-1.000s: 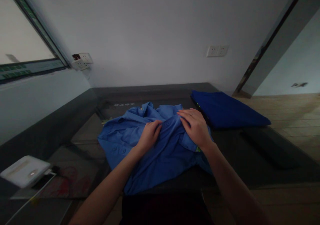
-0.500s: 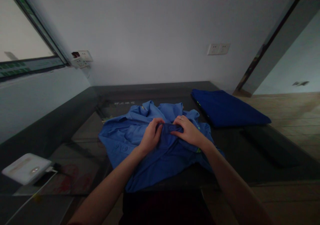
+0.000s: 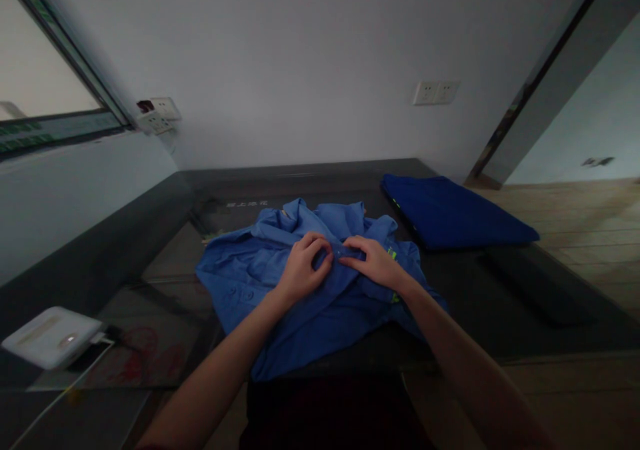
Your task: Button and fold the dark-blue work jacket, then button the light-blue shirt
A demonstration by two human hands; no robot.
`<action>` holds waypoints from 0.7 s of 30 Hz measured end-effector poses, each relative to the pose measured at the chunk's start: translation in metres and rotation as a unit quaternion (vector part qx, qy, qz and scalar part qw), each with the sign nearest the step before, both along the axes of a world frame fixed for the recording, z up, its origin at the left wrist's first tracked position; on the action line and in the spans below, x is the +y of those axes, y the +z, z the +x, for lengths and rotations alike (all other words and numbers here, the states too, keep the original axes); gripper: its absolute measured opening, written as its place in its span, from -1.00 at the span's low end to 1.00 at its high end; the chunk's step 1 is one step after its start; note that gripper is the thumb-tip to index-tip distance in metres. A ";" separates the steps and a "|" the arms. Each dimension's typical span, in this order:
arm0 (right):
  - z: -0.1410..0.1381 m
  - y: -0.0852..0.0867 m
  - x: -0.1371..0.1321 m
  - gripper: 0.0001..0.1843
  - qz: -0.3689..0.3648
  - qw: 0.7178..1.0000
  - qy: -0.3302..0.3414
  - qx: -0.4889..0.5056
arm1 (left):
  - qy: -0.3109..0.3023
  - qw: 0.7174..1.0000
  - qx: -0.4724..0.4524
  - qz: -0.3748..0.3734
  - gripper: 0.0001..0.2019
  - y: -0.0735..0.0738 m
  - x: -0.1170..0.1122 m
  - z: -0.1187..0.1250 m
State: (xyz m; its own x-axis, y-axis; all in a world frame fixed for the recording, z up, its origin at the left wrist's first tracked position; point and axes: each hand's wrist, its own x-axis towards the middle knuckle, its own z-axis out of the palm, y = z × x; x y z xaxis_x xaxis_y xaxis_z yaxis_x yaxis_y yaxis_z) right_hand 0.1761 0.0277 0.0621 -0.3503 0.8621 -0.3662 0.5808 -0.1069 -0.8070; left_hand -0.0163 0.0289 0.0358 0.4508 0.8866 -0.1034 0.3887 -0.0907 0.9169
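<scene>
A rumpled blue shirt (image 3: 300,323) with buttons and small yellow-green trim lies on the dark table in front of me. My left hand (image 3: 307,267) pinches the cloth near the shirt's middle, thumb and fingers curled toward each other. Close by on the right, my right hand (image 3: 373,260) grips the same stretch of cloth between thumb and fingers. A small light spot, perhaps a button, shows between the two hands. Fingertips partly cover the cloth they hold.
A folded dark-blue cloth item (image 3: 455,213) lies at the back right of the table (image 3: 320,177). A long black object (image 3: 540,287) is nearer me. At the left stands a white box-shaped device (image 3: 55,337) with a cable. Wall sockets (image 3: 435,93) are behind.
My left hand has rolled, its thumb and fingers now forming a ring. The raised fold between my hands lies flatter, and the right hand has shifted slightly. The view has tilted a little.
</scene>
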 end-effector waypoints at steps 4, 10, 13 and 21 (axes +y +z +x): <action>-0.001 -0.004 -0.003 -0.90 0.016 1.000 0.000 -0.007 | 0.003 1.000 -0.024 -0.018 -0.93 -0.004 0.000 0.002; -0.001 -0.005 -0.004 -0.90 0.024 1.000 0.008 -0.014 | -0.010 0.999 -0.019 -0.025 -0.93 -0.006 -0.001 0.003; -0.001 -0.006 -0.004 -0.86 0.013 1.000 0.008 -0.007 | -0.008 1.000 -0.017 -0.022 -0.90 -0.006 -0.001 0.003; -0.001 -0.005 -0.003 -0.85 0.001 1.000 -0.018 -0.015 | -0.001 0.999 -0.017 -0.048 -0.87 -0.006 0.000 0.002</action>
State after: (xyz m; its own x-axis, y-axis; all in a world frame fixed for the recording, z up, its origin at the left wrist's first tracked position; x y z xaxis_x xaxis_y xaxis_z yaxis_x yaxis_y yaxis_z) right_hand 0.1749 0.0244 0.0567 -0.3074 0.8750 -0.3740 0.6006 -0.1265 -0.7895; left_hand -0.0147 0.0289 0.0302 0.4574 0.8723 -0.1729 0.3571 -0.0021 0.9341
